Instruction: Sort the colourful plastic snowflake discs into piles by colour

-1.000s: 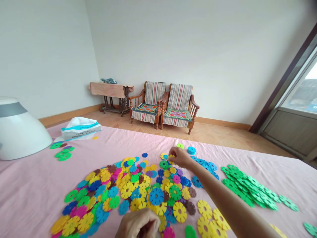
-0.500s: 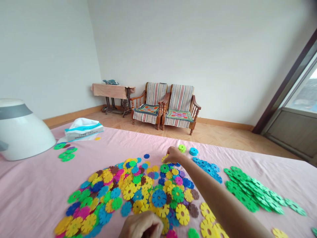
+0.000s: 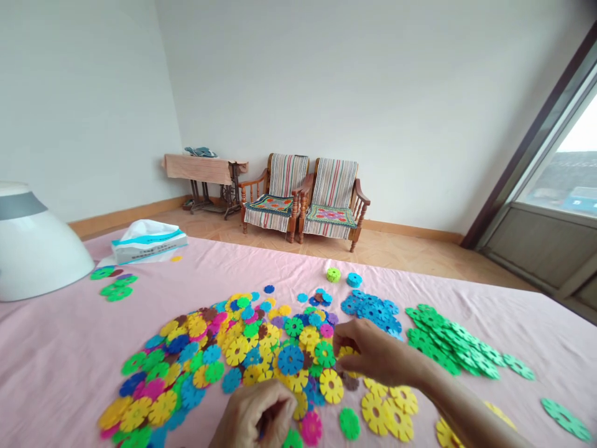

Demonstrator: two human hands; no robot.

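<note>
A wide pile of mixed flower-shaped plastic discs [image 3: 237, 350] covers the middle of the pink cloth. At its right edge my right hand [image 3: 368, 353] is curled, fingertips down beside a yellow disc [image 3: 346, 358]; whether it grips that disc is hard to tell. My left hand [image 3: 255, 414] is closed in a loose curl at the pile's near edge, and what lies inside its fingers is hidden. Blue discs [image 3: 373, 311] and overlapping green discs [image 3: 452, 341] form separate heaps on the right. Large yellow discs [image 3: 389, 410] lie below my right hand.
A white kettle-like vessel [image 3: 37, 249] and a tissue pack [image 3: 149, 241] stand at the left. Lime discs [image 3: 333, 274] and a blue stack [image 3: 354, 279] sit near the far edge. Two wooden armchairs [image 3: 329, 214] are beyond the table.
My right hand has come back from the far side of the pile, where it was at a yellow disc, to the near right. My left hand stays curled. The view has shifted slightly.
</note>
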